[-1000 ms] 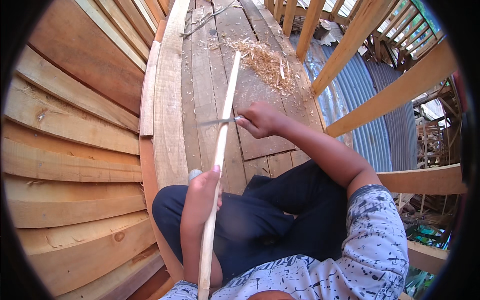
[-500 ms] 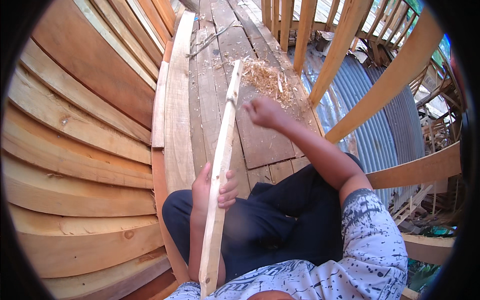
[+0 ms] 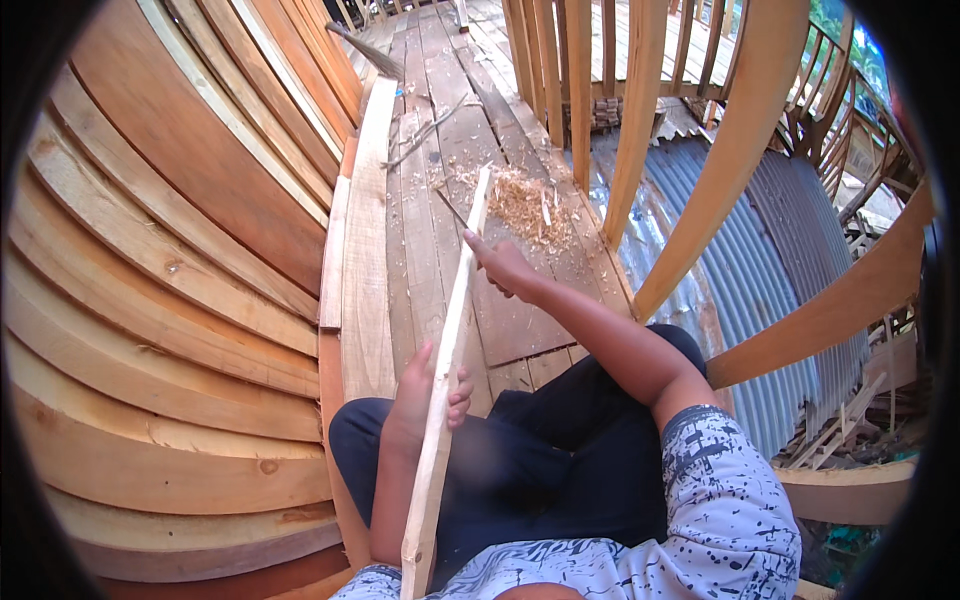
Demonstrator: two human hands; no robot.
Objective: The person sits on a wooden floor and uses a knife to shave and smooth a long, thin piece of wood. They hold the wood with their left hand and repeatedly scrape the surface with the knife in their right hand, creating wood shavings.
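A long, pale wooden stick (image 3: 436, 430) slants from my chest out over the deck, its far end narrower. My left hand (image 3: 412, 396) is wrapped round its middle, with the thumb on one side and the fingers on the other. Near the far end, my right hand (image 3: 505, 268) is closed on a knife (image 3: 449, 206), whose thin dark blade points forward and left across the stick. The handle is hidden in my fist. Wood shavings (image 3: 525, 207) lie heaped on the deck boards (image 3: 410, 240) just beyond my right hand.
A wall of overlapping planks (image 3: 170, 330) rises close on my left. Upright wooden posts (image 3: 578, 90) stand along the right edge, with a corrugated metal roof (image 3: 740, 240) below. A thin twig (image 3: 428, 132) and a broom (image 3: 372, 52) lie farther ahead.
The head view has shifted, showing more deck ahead. My right hand has turned, and the blade now points forward and left beyond the stick. My left hand keeps its hold.
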